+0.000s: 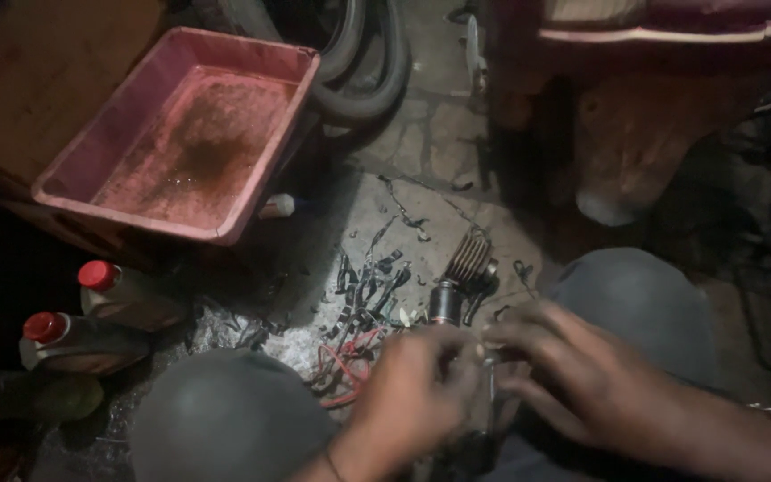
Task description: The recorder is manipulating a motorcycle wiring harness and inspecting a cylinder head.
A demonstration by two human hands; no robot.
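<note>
Holding only dark grime, red tray [252, 192] beyond hands [493, 375]

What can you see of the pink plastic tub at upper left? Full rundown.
The pink rectangular plastic tub has sloped walls and a rolled rim. It sits upright and open, turned at an angle, on a brown wooden surface. Its floor is stained dark brown, with a little wet shine near the middle. Nothing solid lies inside. Neither hand touches it.
</note>
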